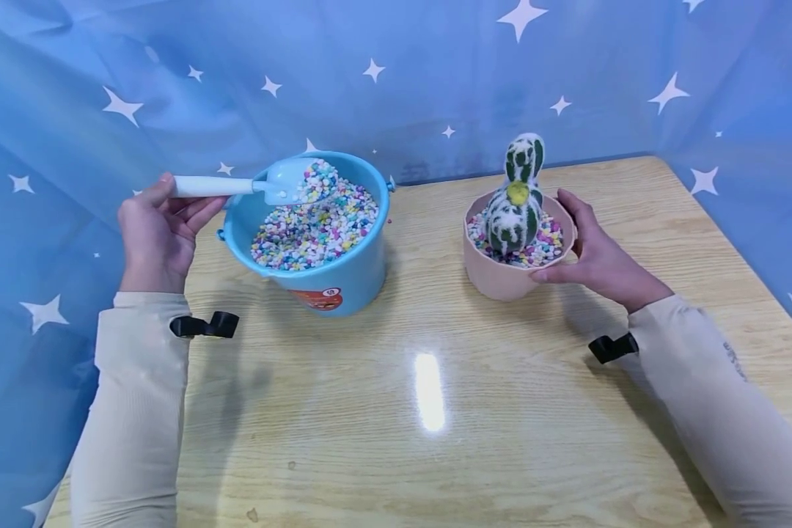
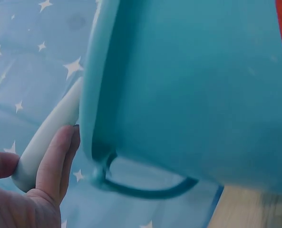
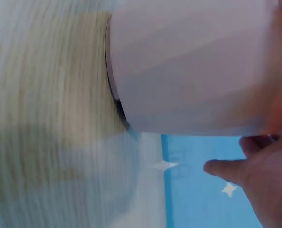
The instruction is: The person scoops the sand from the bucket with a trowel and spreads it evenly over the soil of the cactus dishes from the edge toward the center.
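My left hand (image 1: 161, 231) grips the white handle of a small scoop (image 1: 287, 180), whose light-blue blade carries a heap of coloured pellets over the bucket. The blue bucket (image 1: 363, 282) stands on the table, filled partway with the same multicoloured pellets (image 1: 317, 231). In the left wrist view, thumb and fingers pinch the pale handle (image 2: 48, 128) beside the bucket wall. My right hand (image 1: 597, 253) holds the rim side of a pink pot (image 1: 498, 279), thumb in front and fingers behind. A fuzzy green-and-white cactus (image 1: 515, 213) with a yellow flower stands in its pellets.
The wooden table (image 1: 369, 455) carries both containers near its back edge. A blue curtain (image 1: 422, 73) with white stars hangs behind and at both sides. The bucket's handle (image 2: 150, 190) hangs down at its side. One stray pellet (image 1: 389, 221) lies beside the bucket.
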The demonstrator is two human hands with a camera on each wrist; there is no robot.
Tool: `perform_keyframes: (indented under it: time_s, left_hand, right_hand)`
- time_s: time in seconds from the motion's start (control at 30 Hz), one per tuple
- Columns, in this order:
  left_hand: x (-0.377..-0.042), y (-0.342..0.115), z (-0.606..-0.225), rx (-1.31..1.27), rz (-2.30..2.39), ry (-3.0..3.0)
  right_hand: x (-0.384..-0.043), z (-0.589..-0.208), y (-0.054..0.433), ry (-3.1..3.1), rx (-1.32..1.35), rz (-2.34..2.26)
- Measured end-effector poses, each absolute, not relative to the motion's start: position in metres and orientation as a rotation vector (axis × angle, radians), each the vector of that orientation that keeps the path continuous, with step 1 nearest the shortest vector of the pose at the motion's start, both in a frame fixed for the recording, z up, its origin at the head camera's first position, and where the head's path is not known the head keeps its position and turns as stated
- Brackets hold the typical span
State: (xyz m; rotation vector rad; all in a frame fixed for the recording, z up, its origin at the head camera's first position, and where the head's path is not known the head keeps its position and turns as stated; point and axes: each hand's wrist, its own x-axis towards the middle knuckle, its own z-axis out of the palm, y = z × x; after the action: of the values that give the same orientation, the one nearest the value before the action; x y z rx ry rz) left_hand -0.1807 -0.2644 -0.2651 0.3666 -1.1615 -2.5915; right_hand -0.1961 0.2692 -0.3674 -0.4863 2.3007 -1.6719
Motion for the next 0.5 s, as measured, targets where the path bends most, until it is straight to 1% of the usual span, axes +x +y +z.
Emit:
perform_keyframes:
  time_s: [0.17, 0.33, 0.5]
  left_hand:
    - [-0.181, -0.255, -0.261, 0.361, -2.62, -1.153]
    - [-0.184, -0.24, -0.254, 0.328, -2.651, -1.166]
    - [-0.187, -0.221, -0.245, 0.292, -2.705, -1.198]
  right_hand:
    - [-0.199, -0.369, 0.269, 2.265, -0.544, -1.698]
    - [-0.198, -0.369, 0.267, 2.333, -0.498, -1.675]
    - [-0.198, -0.369, 0.268, 2.316, -0.509, -1.675]
